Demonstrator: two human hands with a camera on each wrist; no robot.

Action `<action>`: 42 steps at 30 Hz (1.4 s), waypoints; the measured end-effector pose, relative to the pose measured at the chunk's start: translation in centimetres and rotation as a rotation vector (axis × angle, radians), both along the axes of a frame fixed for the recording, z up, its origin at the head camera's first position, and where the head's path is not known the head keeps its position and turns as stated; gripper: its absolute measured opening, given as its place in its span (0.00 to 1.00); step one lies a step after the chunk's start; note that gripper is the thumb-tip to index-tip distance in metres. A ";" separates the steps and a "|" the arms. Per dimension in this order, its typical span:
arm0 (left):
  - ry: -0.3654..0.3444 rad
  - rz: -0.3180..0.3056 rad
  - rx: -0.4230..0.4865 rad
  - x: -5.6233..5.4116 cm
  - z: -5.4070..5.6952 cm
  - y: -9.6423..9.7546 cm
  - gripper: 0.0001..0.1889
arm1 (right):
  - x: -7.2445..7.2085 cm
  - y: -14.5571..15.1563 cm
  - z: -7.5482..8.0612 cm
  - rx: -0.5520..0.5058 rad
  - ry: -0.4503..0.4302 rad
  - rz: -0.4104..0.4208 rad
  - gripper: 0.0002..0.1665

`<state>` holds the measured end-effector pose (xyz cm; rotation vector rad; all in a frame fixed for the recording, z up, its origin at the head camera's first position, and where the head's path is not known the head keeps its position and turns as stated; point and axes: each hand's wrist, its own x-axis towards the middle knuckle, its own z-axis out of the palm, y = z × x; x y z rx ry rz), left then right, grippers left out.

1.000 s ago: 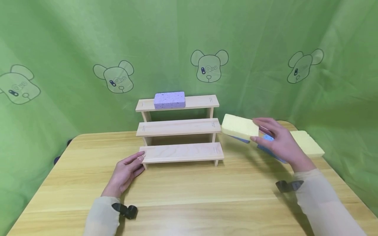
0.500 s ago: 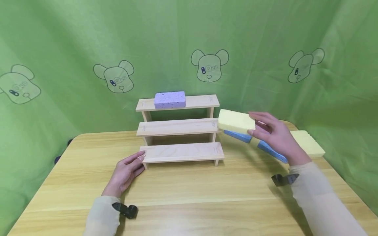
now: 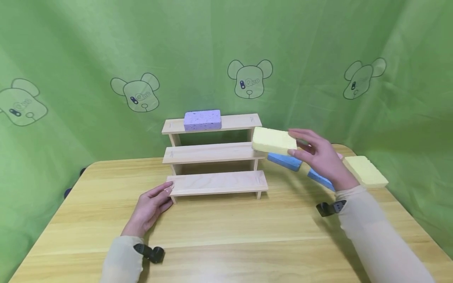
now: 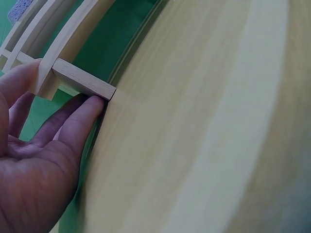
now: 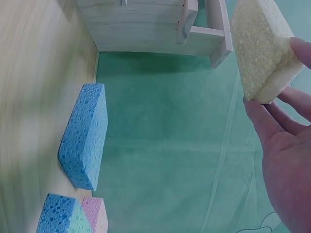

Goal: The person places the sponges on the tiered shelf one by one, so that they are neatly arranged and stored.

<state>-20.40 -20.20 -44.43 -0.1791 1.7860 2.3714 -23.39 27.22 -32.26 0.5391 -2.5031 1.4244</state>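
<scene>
A light wooden rack with three stepped shelves [image 3: 216,183] stands on the table. My left hand [image 3: 150,206] holds the left end of its lowest step, thumb on the board and fingertips at the short leg [image 4: 83,78]. A pale yellow sponge [image 3: 273,140] is pinched by its right end between the thumb and fingers of my right hand [image 3: 320,157]. In the head view this sponge overlaps the right end of the middle shelf, up in the air. On the top shelf lies a purple sponge [image 3: 202,120], left of the middle.
Right of the rack lie two blue sponges, one nearer the rack [image 3: 284,161] and one [image 3: 320,179] partly behind my right forearm. A pink sponge [image 5: 94,212] and a second yellow sponge [image 3: 366,171] are close by. A green curtain [image 3: 198,51] hangs behind the table [image 3: 226,243].
My right hand has carried the yellow sponge left and slightly up, toward the rack's right end, uncovering more of the near blue sponge. The left hand stays put.
</scene>
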 end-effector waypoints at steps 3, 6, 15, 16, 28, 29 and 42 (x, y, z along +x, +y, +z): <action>-0.001 -0.001 0.000 0.0 0.0 -0.1 0.26 | -0.2 -0.2 0.1 0.000 0.001 0.013 0.34; -0.006 0.002 0.005 0.0 0.0 0.0 0.27 | -0.4 -0.5 0.3 0.004 0.004 0.023 0.33; -0.019 0.018 0.011 0.0 0.0 0.0 0.27 | -1.2 -1.7 0.9 0.028 0.037 0.039 0.32; -0.018 0.016 0.011 0.0 0.0 0.0 0.27 | -1.3 -1.8 0.9 0.027 0.036 0.044 0.32; -0.016 0.013 0.016 -0.1 -0.1 0.1 0.27 | -2.3 -2.8 1.8 -0.007 0.027 0.112 0.31; -0.016 0.014 0.017 -0.1 -0.1 0.0 0.26 | -2.4 -2.9 2.0 -0.006 0.028 0.114 0.31; -0.018 0.016 0.016 -0.1 -0.1 0.0 0.27 | -4.7 -4.3 3.2 0.030 0.054 0.140 0.30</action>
